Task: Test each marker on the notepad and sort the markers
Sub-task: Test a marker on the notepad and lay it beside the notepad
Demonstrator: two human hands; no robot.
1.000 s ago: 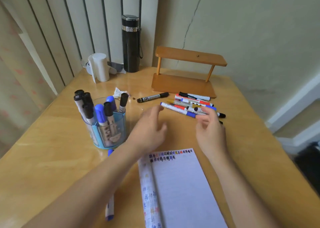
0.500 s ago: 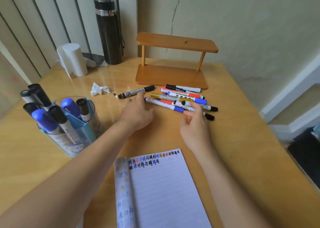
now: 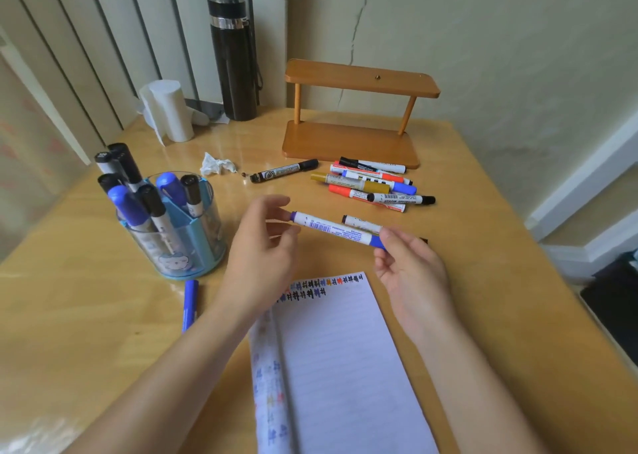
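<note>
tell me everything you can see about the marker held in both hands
The marker is a slim, plastic-looking pen with a white barrel that carries blue print and a barcode, and it is blue at both ends. It is held off the table, nearly level, sloping slightly down to the right, just beyond the top edge of the notepad. The left hand pinches its short blue left end. The right hand grips the longer blue right end, partly hiding it.
</note>
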